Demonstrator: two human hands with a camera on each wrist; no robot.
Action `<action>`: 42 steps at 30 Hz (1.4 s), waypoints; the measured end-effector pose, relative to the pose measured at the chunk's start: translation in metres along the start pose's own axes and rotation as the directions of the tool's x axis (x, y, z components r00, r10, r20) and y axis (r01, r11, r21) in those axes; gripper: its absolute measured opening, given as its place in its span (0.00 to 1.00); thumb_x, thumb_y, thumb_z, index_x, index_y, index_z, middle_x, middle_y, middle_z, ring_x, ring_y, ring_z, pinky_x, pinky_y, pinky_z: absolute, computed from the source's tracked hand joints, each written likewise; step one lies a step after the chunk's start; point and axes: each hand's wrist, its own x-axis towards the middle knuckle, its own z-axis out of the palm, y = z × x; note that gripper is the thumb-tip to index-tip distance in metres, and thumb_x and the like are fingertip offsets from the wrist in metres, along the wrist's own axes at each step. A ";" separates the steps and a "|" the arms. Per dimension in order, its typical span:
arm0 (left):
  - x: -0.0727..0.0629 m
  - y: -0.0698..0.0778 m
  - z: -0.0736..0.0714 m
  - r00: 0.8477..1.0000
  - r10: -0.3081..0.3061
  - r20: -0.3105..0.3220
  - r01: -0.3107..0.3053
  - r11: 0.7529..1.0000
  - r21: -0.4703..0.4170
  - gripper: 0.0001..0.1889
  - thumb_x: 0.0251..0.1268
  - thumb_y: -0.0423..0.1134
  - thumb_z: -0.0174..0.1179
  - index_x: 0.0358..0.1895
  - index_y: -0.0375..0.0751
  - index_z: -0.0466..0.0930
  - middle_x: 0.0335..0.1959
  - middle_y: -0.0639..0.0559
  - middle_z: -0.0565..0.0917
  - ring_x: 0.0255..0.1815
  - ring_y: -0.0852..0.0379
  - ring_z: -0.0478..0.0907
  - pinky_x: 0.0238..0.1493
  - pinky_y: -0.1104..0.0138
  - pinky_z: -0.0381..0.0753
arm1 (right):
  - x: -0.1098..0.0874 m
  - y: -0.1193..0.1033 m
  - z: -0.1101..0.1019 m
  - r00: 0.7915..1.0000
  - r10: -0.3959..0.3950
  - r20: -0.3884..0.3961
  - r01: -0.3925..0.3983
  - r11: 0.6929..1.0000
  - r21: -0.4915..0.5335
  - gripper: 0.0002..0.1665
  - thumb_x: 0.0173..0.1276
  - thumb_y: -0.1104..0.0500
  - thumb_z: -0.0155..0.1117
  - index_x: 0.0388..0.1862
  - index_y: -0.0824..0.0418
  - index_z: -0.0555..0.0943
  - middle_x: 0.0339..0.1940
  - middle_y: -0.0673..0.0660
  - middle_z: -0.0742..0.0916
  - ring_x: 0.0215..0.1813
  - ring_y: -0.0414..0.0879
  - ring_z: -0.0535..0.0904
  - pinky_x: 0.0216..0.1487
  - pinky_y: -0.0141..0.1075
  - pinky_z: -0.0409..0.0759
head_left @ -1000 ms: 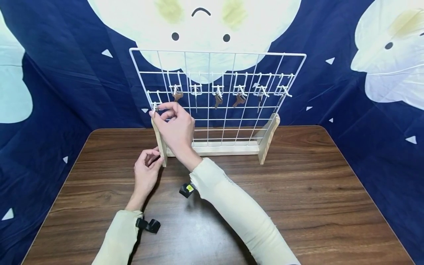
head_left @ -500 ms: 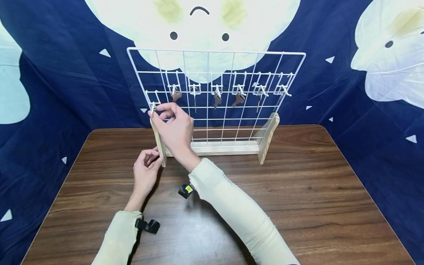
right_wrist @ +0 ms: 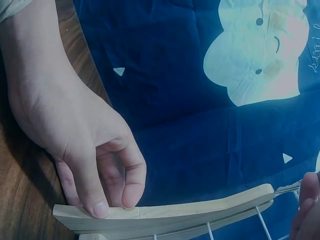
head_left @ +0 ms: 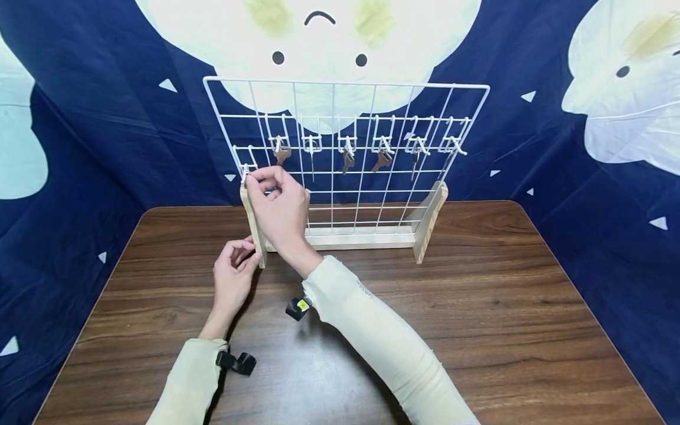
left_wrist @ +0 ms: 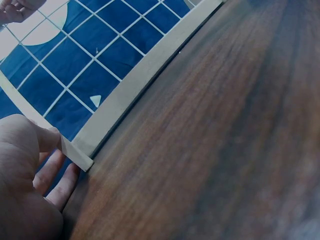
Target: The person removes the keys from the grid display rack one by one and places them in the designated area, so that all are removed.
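A white wire grid rack (head_left: 345, 84) stands upright in a pale wooden base. With thumb and fingers my left hand (head_left: 232, 280) grips the lower part of the base's left leg (left_wrist: 75, 154). My right hand (head_left: 283, 206) is raised at the grid's left edge, thumb and index fingertips pinched beside the lowest, leftmost hook (head_left: 245, 170). The key at those fingertips is now hidden by them. Several keys hang from the upper row of hooks, including a brown key (head_left: 282, 154) and another brown key (head_left: 382, 159). The right wrist view catches only a few right-hand fingers (right_wrist: 306, 205).
The wood-grain table (head_left: 478, 307) lies under and in front of the rack. Behind it hangs a dark blue cloth (head_left: 523, 141) with white cloud shapes. The base's right leg (head_left: 429, 221) stands at the grid's far side.
My right thumb has shifted slightly right, from the left of the hook to beside it, and the key seen there earlier is now covered. My left hand has stayed put.
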 end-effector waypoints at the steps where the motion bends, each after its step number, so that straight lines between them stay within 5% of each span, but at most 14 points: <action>1: 0.000 0.000 0.000 1.000 0.000 0.000 0.000 1.000 0.000 0.12 0.72 0.15 0.64 0.53 0.14 0.74 0.54 0.69 0.87 0.56 0.69 0.86 0.58 0.78 0.86 | -0.001 -0.001 0.000 1.000 0.001 0.002 -0.001 1.000 0.003 0.04 0.75 0.60 0.75 0.41 0.60 0.90 0.28 0.54 0.90 0.22 0.25 0.73 0.25 0.23 0.72; 7: -0.001 0.000 0.000 1.000 -0.009 -0.001 0.009 1.000 0.006 0.12 0.73 0.16 0.65 0.53 0.15 0.75 0.55 0.66 0.87 0.56 0.68 0.86 0.58 0.78 0.85 | -0.004 -0.004 -0.002 1.000 0.019 0.008 -0.019 1.000 -0.002 0.03 0.76 0.59 0.75 0.42 0.58 0.90 0.29 0.52 0.90 0.23 0.26 0.74 0.26 0.24 0.72; 14: 0.000 0.000 -0.001 1.000 -0.011 -0.001 0.011 1.000 0.010 0.12 0.73 0.16 0.65 0.53 0.15 0.75 0.60 0.51 0.87 0.56 0.68 0.86 0.59 0.78 0.85 | -0.008 -0.008 -0.003 0.998 0.054 0.023 -0.055 0.998 0.042 0.04 0.77 0.59 0.73 0.43 0.59 0.88 0.35 0.53 0.90 0.22 0.26 0.78 0.26 0.24 0.77; 21: 0.000 0.000 -0.001 1.000 -0.014 -0.004 0.014 1.000 0.020 0.12 0.73 0.16 0.65 0.53 0.15 0.75 0.63 0.41 0.86 0.57 0.68 0.86 0.59 0.78 0.85 | -0.012 -0.010 -0.004 0.996 0.072 0.052 -0.077 0.992 0.098 0.04 0.79 0.61 0.71 0.45 0.62 0.88 0.40 0.55 0.92 0.23 0.46 0.90 0.26 0.27 0.83; 25: 0.000 0.000 -0.001 1.000 -0.018 -0.003 0.018 0.999 0.026 0.12 0.73 0.16 0.65 0.53 0.16 0.75 0.64 0.38 0.85 0.57 0.68 0.85 0.60 0.78 0.85 | -0.013 -0.012 -0.004 0.995 0.084 0.049 -0.090 0.986 0.138 0.04 0.79 0.62 0.70 0.46 0.62 0.88 0.42 0.56 0.93 0.23 0.42 0.89 0.25 0.31 0.87; 30: 0.000 0.001 0.000 1.000 -0.026 -0.003 0.026 0.999 0.030 0.11 0.73 0.16 0.65 0.53 0.16 0.75 0.64 0.40 0.86 0.57 0.68 0.85 0.60 0.78 0.85 | -0.013 -0.013 -0.005 0.993 0.097 0.061 -0.107 0.974 0.198 0.04 0.79 0.63 0.69 0.46 0.64 0.87 0.42 0.57 0.93 0.22 0.31 0.85 0.22 0.33 0.85; 42: 0.001 0.001 0.000 0.999 -0.032 -0.001 0.032 0.999 0.025 0.11 0.74 0.17 0.65 0.53 0.17 0.75 0.58 0.58 0.87 0.57 0.68 0.86 0.60 0.78 0.85 | -0.013 -0.010 -0.006 0.977 0.124 0.174 -0.179 0.920 0.348 0.07 0.80 0.68 0.67 0.52 0.70 0.86 0.43 0.64 0.91 0.21 0.35 0.84 0.23 0.31 0.85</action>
